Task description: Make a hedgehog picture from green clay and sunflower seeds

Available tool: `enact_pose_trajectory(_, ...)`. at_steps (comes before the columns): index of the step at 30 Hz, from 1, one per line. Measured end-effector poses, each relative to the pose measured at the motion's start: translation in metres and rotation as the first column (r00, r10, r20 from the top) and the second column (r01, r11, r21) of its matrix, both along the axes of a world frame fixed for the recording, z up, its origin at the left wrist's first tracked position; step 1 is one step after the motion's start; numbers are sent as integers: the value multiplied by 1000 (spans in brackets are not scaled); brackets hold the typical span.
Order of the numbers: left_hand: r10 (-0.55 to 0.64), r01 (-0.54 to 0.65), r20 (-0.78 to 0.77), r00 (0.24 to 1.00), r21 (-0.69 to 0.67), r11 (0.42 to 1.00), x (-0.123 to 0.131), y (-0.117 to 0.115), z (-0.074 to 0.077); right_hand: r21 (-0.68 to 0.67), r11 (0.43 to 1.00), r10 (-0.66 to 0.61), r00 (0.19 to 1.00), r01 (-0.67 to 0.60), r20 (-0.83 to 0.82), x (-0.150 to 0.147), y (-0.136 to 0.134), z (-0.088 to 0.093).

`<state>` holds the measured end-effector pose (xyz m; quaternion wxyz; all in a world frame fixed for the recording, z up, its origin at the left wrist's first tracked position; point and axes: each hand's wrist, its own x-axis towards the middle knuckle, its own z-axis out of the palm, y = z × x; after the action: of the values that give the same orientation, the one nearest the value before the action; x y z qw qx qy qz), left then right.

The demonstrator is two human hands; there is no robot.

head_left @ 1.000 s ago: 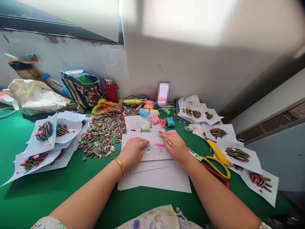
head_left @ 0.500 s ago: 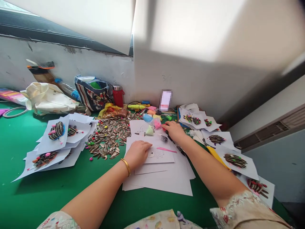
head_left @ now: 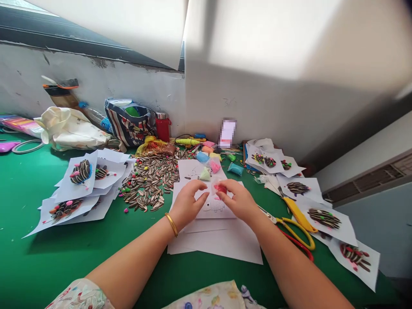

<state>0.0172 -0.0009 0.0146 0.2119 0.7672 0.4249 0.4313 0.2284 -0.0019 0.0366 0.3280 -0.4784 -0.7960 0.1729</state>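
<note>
Frame centre: I see the right hand (head_left: 240,199) pinching a small red clear-plastic packet (head_left: 220,189) over white line-drawn paper (head_left: 229,211), the left hand's (head_left: 188,199) grip parted; a slack pinch could drop it.

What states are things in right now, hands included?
Red clay packet: held, partly hidden
Right hand: fingers closed on it
Left hand: thumb and fingers parted
Hedgehog drawing: flat, partly hidden
Scissors: lying down, blades partly hidden
Sunflower seeds: loosely heaped
Red bottle: upright, lidded
Clear bottle: capped, tilted
Striped bag: open-topped
</note>
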Motion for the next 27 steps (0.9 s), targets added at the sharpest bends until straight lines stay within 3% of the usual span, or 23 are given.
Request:
enact_pose_trajectory(3,-55,62,134,989,-48,997,4,-5,4,7,1000,13,998,-13,-63,-8,-15,-3)
enact_pose_trajectory(7,-120,145,183,976,-126,981,8,-9,5,25,999,34,995,-32,-93,-10,-19,-9)
enact_pose_trajectory(14,-133,191,240,962,-241,952,13,-9,3,42,998,38,996,-35,-77,-8,-23,-13)
enact_pose_trajectory(23,-80,73,-49,996,-135,988,7,-8,5,83,997,11,994,-2,-105,-6,-23,-14)
enact_pose_trajectory(27,-58,53,-20,998,-205,977,9,-8,4,71,997,22,993,-14,-114,-8,-23,-15)
